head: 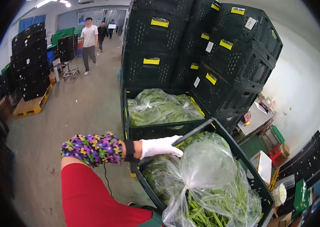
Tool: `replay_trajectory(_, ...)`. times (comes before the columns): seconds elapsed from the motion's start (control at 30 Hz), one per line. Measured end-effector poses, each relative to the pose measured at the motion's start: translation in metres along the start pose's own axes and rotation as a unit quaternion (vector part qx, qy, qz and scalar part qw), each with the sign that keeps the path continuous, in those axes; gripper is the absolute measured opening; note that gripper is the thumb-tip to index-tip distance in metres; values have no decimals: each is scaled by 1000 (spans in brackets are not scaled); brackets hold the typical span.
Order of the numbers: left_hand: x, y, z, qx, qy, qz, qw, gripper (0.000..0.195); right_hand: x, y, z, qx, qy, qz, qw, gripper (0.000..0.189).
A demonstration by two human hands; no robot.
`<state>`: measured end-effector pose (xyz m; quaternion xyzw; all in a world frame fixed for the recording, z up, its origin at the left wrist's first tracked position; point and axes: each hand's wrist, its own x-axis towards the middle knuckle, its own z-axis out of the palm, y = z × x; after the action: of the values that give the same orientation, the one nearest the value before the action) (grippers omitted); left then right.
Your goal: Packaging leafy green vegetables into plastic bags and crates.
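Observation:
My left hand (161, 147), in a white glove, lies on the rim of a dark plastic crate (243, 154); the fingers are around or against the rim, and the grip is partly hidden. Tied clear plastic bags of leafy green vegetables (211, 176) fill this crate, which sits tilted in front of me. Just beyond it, a second dark crate (160, 128) holds more clear bags of greens (160, 106), knotted on top. My right hand is out of view.
Tall stacks of dark crates (154, 37) rise behind the open ones. Further crates stand on a pallet (33, 103) at the left. A person in a light shirt (89, 37) walks in the aisle, with others behind. A metal table (255, 119) and a red stool (278, 155) are at the right.

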<state>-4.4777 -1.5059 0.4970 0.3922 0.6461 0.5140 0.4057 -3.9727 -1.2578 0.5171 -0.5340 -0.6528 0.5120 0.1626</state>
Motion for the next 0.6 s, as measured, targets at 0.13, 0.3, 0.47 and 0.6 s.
replay_trajectory(0.13, 68, -33, 65, -54, -41, 36, 997, 75, 21, 29, -60, -14, 53, 30, 998, 31)
replay_trajectory(0.3, 130, -44, 129, -100, -62, 20, 993, 76, 46, 15, -101, -55, 111, 70, 990, 31)
replay_trajectory(0.47, 181, -50, 167, -132, -92, 3, 987, 71, 83, 27, -141, -58, 107, 96, 988, 32)
replay_trajectory(0.6, 220, -72, 173, -107, -72, -1, 992, 79, 116, 48, -155, -66, 99, 96, 988, 32)
